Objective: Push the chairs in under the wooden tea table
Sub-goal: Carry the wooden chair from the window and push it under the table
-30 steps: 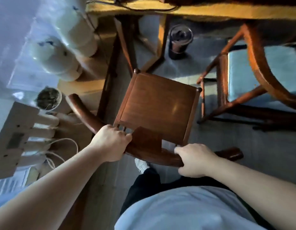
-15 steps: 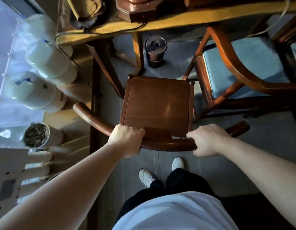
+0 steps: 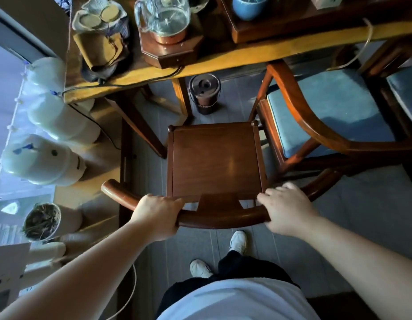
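A dark wooden chair [image 3: 214, 158] with a bare square seat and a curved back rail stands in front of me, its front edge close to the leg of the wooden tea table [image 3: 235, 54]. My left hand [image 3: 157, 214] is wrapped around the left part of the back rail. My right hand [image 3: 284, 210] rests over the right part of the rail, its fingers looser and slightly blurred. A second chair with a blue cushion [image 3: 325, 112] stands to the right, partly under the table edge.
A dark lidded bucket [image 3: 206, 94] sits on the floor under the table. Large white water bottles [image 3: 42, 159] lie at the left, with a pot of dry plants [image 3: 42, 221]. A glass kettle [image 3: 164, 18] and blue cup [image 3: 249, 5] stand on the table. My feet are behind the chair.
The chair has turned square to the table and moved closer to its edge. The view has tilted up, showing the tabletop. My right hand has loosened on the rail.
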Demonstrator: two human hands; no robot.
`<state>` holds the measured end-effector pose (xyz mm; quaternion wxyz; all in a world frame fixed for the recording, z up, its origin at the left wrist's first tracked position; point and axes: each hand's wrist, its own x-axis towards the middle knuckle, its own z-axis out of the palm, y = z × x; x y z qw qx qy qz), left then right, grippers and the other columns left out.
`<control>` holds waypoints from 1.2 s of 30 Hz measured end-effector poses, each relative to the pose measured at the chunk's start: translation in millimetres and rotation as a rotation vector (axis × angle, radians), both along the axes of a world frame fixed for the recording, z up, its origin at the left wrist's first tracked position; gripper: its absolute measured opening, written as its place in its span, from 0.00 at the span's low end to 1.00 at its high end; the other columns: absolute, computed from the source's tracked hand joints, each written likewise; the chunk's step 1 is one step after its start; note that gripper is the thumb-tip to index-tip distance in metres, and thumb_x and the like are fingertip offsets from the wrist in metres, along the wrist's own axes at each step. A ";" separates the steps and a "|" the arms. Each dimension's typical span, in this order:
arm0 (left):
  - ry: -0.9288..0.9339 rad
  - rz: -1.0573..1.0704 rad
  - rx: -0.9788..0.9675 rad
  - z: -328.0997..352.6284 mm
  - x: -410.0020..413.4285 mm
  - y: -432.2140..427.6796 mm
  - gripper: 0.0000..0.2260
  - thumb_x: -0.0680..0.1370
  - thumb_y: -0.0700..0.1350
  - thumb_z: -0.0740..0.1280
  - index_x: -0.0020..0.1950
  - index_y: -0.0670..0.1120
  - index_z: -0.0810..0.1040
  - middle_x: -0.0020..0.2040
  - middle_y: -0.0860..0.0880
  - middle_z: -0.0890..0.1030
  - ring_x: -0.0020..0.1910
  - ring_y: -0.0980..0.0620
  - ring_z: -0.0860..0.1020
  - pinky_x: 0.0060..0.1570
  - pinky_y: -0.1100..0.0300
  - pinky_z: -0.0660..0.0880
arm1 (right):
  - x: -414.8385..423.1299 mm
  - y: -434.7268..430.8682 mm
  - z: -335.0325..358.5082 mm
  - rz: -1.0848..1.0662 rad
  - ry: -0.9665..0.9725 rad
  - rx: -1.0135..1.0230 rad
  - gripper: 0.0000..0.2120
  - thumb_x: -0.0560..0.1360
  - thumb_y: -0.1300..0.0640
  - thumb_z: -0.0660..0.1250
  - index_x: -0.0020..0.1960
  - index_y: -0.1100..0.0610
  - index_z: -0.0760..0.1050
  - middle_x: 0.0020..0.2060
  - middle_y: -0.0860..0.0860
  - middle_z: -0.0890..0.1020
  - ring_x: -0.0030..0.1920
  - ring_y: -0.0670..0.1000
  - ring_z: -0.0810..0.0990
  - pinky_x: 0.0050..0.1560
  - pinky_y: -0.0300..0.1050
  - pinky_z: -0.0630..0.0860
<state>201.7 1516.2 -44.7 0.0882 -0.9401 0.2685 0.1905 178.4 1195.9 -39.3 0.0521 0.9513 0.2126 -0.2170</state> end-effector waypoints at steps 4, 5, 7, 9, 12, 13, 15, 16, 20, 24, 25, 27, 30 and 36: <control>0.078 -0.035 0.115 -1.5 5.6 -0.7 0.08 0.68 0.53 0.61 0.46 0.59 0.74 0.27 0.57 0.69 0.27 0.55 0.72 0.29 0.60 0.71 | 1.2 -3.7 -6.2 0.014 0.005 0.094 0.10 0.62 0.45 0.64 0.39 0.49 0.72 0.32 0.47 0.81 0.35 0.54 0.81 0.35 0.48 0.72; 0.078 -0.042 0.128 -2.3 8.1 -0.4 0.09 0.68 0.53 0.60 0.47 0.60 0.74 0.26 0.57 0.68 0.26 0.54 0.71 0.28 0.60 0.69 | 3.8 -5.9 -7.2 0.028 0.000 0.100 0.09 0.62 0.45 0.64 0.38 0.49 0.72 0.31 0.47 0.80 0.34 0.54 0.81 0.34 0.47 0.71; 0.074 -0.038 0.142 -0.7 15.5 -2.0 0.09 0.68 0.54 0.59 0.46 0.60 0.74 0.26 0.57 0.67 0.27 0.53 0.71 0.29 0.59 0.68 | 12.0 -8.3 -7.5 0.050 -0.007 0.103 0.08 0.62 0.46 0.65 0.38 0.48 0.72 0.31 0.47 0.80 0.32 0.54 0.80 0.32 0.46 0.70; 0.065 -0.032 0.159 2.3 25.3 -5.1 0.09 0.67 0.54 0.59 0.45 0.59 0.74 0.26 0.56 0.67 0.28 0.52 0.71 0.30 0.59 0.69 | 22.7 -7.3 -5.9 0.055 -0.014 0.102 0.08 0.63 0.46 0.67 0.38 0.48 0.73 0.31 0.47 0.80 0.32 0.53 0.80 0.31 0.44 0.69; 0.049 -0.035 0.183 4.5 50.5 -7.1 0.08 0.68 0.53 0.60 0.46 0.59 0.74 0.27 0.56 0.69 0.28 0.53 0.72 0.29 0.59 0.67 | 47.5 -5.0 -3.4 0.040 -0.053 0.078 0.08 0.64 0.45 0.67 0.39 0.48 0.74 0.31 0.47 0.81 0.33 0.53 0.80 0.31 0.44 0.67; 0.054 -0.026 0.184 5.1 56.3 -6.8 0.08 0.68 0.53 0.60 0.46 0.59 0.74 0.27 0.56 0.70 0.28 0.54 0.72 0.29 0.59 0.66 | 53.6 -4.0 -3.4 0.041 -0.053 0.072 0.09 0.64 0.45 0.67 0.40 0.48 0.74 0.32 0.47 0.81 0.33 0.53 0.80 0.32 0.44 0.66; 0.054 -0.023 0.182 5.8 72.4 -6.8 0.08 0.68 0.53 0.60 0.45 0.58 0.75 0.28 0.56 0.72 0.29 0.54 0.74 0.28 0.60 0.66 | 68.6 -2.4 -3.2 0.041 -0.043 0.054 0.09 0.65 0.44 0.67 0.40 0.48 0.74 0.32 0.47 0.80 0.33 0.53 0.80 0.31 0.44 0.66; 0.052 -0.026 0.184 5.8 79.2 -7.0 0.09 0.67 0.52 0.60 0.44 0.58 0.75 0.28 0.56 0.74 0.29 0.54 0.74 0.28 0.60 0.65 | 75.4 -2.0 -2.2 0.035 -0.030 0.040 0.09 0.65 0.44 0.67 0.41 0.48 0.74 0.32 0.46 0.80 0.33 0.53 0.79 0.31 0.44 0.67; 0.048 -0.039 0.172 3.6 102.0 -7.8 0.10 0.66 0.54 0.59 0.44 0.57 0.75 0.28 0.56 0.73 0.29 0.53 0.73 0.27 0.59 0.62 | 100.1 -3.3 1.8 0.009 0.011 0.020 0.09 0.65 0.44 0.66 0.38 0.47 0.68 0.32 0.46 0.78 0.33 0.53 0.77 0.32 0.44 0.70; 0.058 -0.041 0.130 0.1 116.4 -14.1 0.08 0.64 0.55 0.59 0.40 0.56 0.72 0.27 0.56 0.70 0.25 0.54 0.67 0.24 0.60 0.58 | 119.2 -11.4 4.1 -0.011 0.043 0.006 0.09 0.65 0.43 0.66 0.38 0.47 0.68 0.30 0.45 0.76 0.32 0.51 0.76 0.34 0.45 0.74; 0.062 -0.038 0.123 -0.3 120.3 -15.1 0.06 0.65 0.55 0.59 0.39 0.56 0.71 0.27 0.56 0.70 0.25 0.55 0.67 0.24 0.60 0.58 | 125.1 -12.6 3.4 -0.013 0.047 0.007 0.10 0.65 0.43 0.66 0.38 0.46 0.68 0.30 0.45 0.76 0.32 0.51 0.76 0.35 0.45 0.75; 0.064 -0.037 0.111 -1.0 125.5 -19.0 0.04 0.65 0.55 0.61 0.37 0.57 0.68 0.27 0.56 0.70 0.24 0.55 0.65 0.23 0.61 0.57 | 133.5 -16.2 4.2 -0.022 0.064 -0.010 0.10 0.65 0.43 0.66 0.38 0.46 0.68 0.30 0.45 0.77 0.33 0.51 0.77 0.36 0.45 0.75; 0.068 -0.043 0.091 -0.6 127.7 -23.4 0.05 0.66 0.54 0.63 0.36 0.57 0.67 0.26 0.56 0.70 0.23 0.57 0.65 0.23 0.61 0.58 | 136.3 -17.6 5.4 -0.045 0.077 -0.038 0.10 0.64 0.42 0.66 0.38 0.46 0.68 0.31 0.44 0.76 0.33 0.50 0.76 0.36 0.45 0.74; 0.075 -0.004 0.006 4.8 123.8 -22.2 0.08 0.68 0.57 0.67 0.41 0.57 0.70 0.29 0.56 0.72 0.26 0.58 0.70 0.25 0.60 0.64 | 130.3 -9.4 10.6 -0.078 0.060 -0.045 0.14 0.67 0.42 0.68 0.49 0.46 0.72 0.42 0.45 0.79 0.48 0.51 0.77 0.51 0.50 0.73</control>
